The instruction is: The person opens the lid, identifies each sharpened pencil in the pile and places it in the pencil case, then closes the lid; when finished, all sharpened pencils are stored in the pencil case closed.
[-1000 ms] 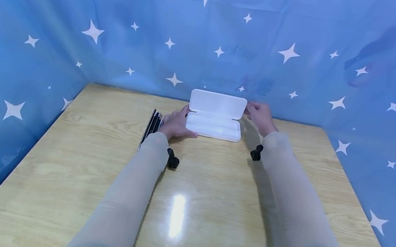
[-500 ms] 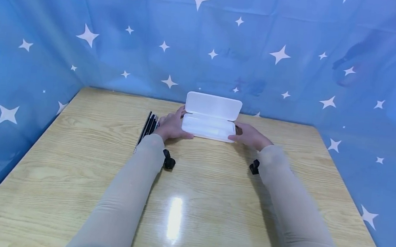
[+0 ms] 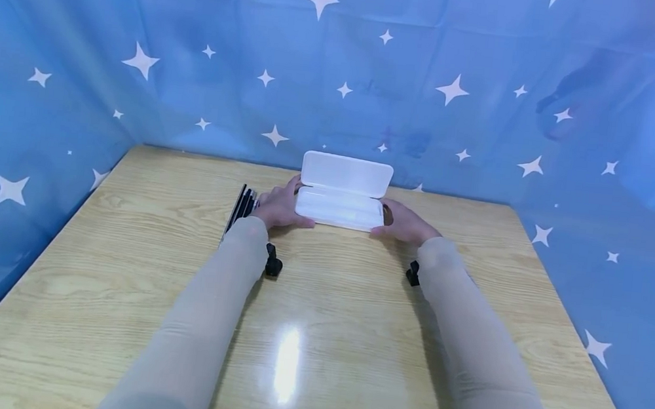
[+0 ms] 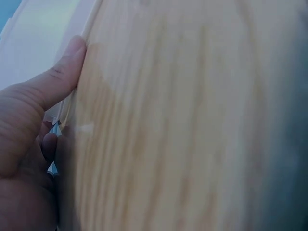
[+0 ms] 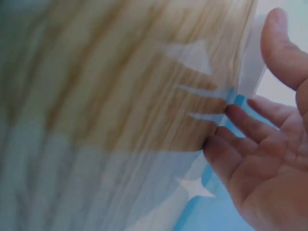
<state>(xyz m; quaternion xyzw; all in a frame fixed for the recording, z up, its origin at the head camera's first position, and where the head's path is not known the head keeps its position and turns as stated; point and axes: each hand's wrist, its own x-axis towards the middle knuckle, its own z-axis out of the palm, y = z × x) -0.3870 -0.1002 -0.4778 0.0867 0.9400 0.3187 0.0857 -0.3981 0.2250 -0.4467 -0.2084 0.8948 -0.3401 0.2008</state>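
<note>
A white plastic pencil case [image 3: 339,209] lies on the table near its back edge, its hinged lid [image 3: 347,175] raised and leaning back. Nothing shows inside the tray. My left hand [image 3: 281,209] holds the case's left end, thumb along the front edge and fingers behind. In the left wrist view, the thumb [image 4: 65,70] presses on the rim. My right hand [image 3: 405,224] spans the right end, thumb at the front corner. The right wrist view shows its curved fingers [image 5: 224,154] low by the tabletop and its thumb [image 5: 284,53] over the white case.
Several dark, slim pens [image 3: 239,209] lie side by side just left of my left hand. A blue curtain with white stars [image 3: 368,90] hangs close behind the wooden table [image 3: 179,269]. Black wrist cameras [image 3: 273,262] sit under both sleeves.
My right hand has come down from the lid's right edge to the right end of the tray. The lid stays raised, and my left hand keeps its hold.
</note>
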